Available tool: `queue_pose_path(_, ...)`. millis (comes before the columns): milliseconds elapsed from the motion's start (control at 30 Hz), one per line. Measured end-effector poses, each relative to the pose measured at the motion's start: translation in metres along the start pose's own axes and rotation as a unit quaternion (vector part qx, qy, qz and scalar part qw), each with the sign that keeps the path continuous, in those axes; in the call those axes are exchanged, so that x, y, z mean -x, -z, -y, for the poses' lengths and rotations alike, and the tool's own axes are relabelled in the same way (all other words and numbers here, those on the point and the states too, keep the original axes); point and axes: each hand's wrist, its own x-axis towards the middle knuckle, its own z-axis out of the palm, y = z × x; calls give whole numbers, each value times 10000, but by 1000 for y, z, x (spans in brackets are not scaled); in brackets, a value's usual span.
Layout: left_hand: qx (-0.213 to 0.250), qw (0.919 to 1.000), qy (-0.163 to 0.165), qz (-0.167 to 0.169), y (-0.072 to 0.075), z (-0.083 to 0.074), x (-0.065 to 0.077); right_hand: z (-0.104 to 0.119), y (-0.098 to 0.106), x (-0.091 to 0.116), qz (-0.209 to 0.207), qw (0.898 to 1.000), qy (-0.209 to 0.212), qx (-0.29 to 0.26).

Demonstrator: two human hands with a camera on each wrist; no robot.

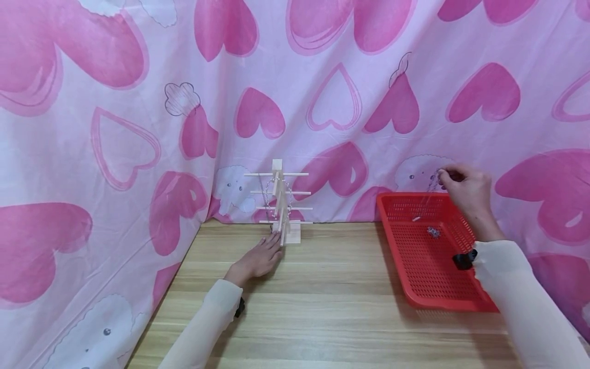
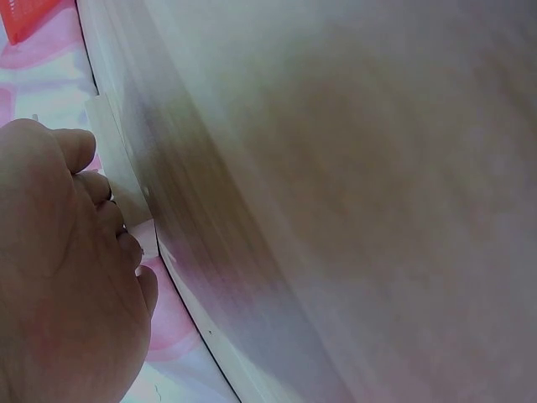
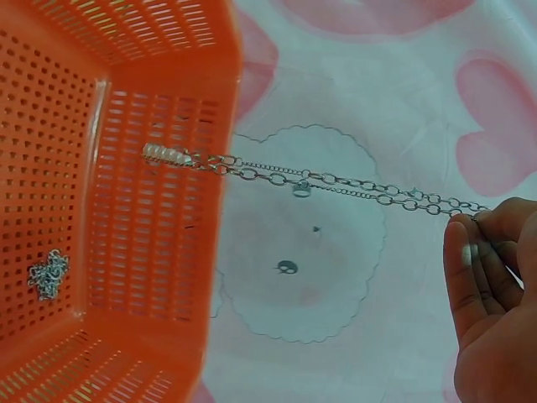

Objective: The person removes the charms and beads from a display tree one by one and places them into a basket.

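Note:
Above the far part of the red basket [image 1: 400, 271], my right hand [image 1: 469, 192] pinches a silver chain necklace [image 3: 336, 180] between thumb and fingertips. The necklace hangs doubled, with a row of white beads [image 3: 168, 154] at its lower end. My left hand [image 1: 259, 258] lies palm down by the base of a light wooden rack [image 1: 281, 197], its outstretched fingers touching the base. Several pegs stick out on both sides of the rack. A beaded necklace [image 1: 290, 197] and a thin dark chain [image 1: 264, 192] hang there.
A small heap of silver chain [image 3: 49, 274] lies on the basket floor. The wood-grain table [image 1: 322, 307] meets a pink heart-print curtain [image 1: 338, 102] behind and along the left side. A black device [image 1: 464, 260] sits at my right wrist, over the basket.

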Motion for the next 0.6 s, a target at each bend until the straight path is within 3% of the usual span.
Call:
queue_pose_path(267, 4, 10000, -40, -61, 0, 1, 0, -10, -5, 1, 424, 9975, -313, 478)
queue_pose_path(600, -11, 10000, -59, -65, 0, 1, 1, -23, -16, 5, 673, 9939, -292, 823)
